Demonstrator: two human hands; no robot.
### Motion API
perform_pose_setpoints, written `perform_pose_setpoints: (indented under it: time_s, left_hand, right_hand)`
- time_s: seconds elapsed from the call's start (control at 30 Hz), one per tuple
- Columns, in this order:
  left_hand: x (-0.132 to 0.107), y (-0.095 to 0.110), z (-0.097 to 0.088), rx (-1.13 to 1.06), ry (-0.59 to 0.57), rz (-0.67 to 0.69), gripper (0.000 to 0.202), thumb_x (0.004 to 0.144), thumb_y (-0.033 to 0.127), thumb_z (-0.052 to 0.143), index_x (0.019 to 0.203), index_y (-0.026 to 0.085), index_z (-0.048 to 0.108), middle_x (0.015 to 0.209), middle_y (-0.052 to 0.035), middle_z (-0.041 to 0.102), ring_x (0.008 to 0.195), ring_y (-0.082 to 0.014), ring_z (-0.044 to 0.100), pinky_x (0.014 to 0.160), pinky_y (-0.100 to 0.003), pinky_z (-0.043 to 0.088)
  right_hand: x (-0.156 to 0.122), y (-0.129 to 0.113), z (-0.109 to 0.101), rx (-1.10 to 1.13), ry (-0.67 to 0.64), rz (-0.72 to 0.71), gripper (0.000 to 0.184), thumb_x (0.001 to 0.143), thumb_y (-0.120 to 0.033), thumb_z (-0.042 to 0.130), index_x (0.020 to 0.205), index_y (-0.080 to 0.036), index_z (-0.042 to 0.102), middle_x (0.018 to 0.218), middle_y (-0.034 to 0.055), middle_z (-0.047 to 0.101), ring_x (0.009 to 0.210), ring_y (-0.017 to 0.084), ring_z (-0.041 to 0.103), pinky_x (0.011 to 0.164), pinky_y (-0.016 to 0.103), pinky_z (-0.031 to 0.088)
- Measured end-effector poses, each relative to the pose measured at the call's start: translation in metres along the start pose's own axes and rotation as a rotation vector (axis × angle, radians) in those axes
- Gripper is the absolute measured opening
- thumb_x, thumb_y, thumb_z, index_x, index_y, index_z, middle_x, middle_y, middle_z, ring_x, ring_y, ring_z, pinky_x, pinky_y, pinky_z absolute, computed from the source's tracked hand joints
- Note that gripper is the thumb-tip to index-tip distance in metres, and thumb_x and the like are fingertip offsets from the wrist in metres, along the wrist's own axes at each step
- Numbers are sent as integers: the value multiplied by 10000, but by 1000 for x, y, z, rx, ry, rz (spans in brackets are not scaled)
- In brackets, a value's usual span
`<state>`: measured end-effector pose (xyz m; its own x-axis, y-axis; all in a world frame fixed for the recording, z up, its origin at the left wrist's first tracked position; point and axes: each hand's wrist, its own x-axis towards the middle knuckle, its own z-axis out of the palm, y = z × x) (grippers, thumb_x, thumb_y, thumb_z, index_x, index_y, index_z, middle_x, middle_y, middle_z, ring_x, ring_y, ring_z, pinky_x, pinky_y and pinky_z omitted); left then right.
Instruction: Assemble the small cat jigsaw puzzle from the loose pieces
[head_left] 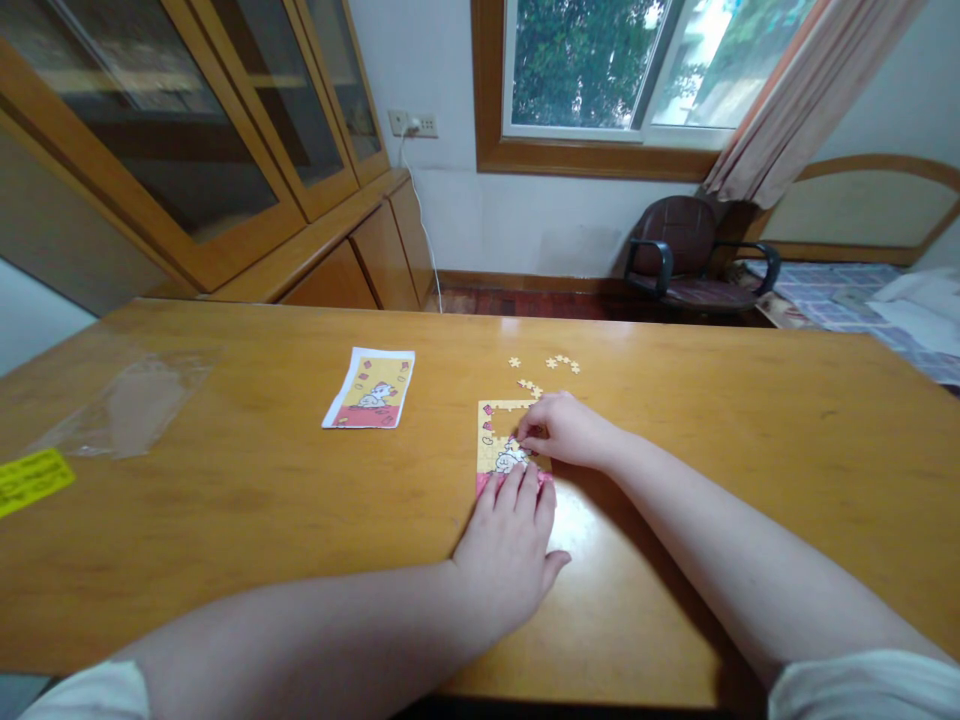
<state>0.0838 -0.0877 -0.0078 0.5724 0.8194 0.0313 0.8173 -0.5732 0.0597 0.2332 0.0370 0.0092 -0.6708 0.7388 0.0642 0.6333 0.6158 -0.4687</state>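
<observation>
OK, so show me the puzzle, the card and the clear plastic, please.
Puzzle (pixel 503 457): head view, on the white animal drawing, left of the fingers.
Card (pixel 373 397): head view, on the white animal drawing.
Clear plastic (pixel 142 402): head view, near its middle.

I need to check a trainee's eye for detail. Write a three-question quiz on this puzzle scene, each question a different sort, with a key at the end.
1. Multiple choice: As the person sees it, where does the printed sheet lie relative to the puzzle? A) To its left. B) To its right. C) Underneath it.
2. True or false: Every piece of the puzzle is in place.
3. Fill in: The ____ hand lies flat, its fingers over the puzzle's near edge.

Key:
1. A.
2. False; its upper part has a gap, and loose pieces lie beyond it.
3. Left hand.
</observation>
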Motion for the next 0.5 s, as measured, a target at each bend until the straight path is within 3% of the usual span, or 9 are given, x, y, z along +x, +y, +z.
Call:
perform_pose_setpoints:
  time_s: [0.27,0.5]
  left_hand:
    - [0,0,0,-12,7,8,672,861,560,398,1367,118,400,1408,-160,429,1308,-320,342,1059,-493,270]
    - [1,0,-1,-8,0,6,681,857,560,410,1362,103,403,1398,-168,441,1302,-323,354,1058,-492,280]
  right_hand:
    - [-6,9,-8,92,18,64,187,822,-236,533,814,-190,714,780,26,707,695,132,604,665,237,431]
    - [-8,22,-3,153,-88,-221,259,860,-236,491,794,-150,727,756,58,707,682,134,610,661,233,439]
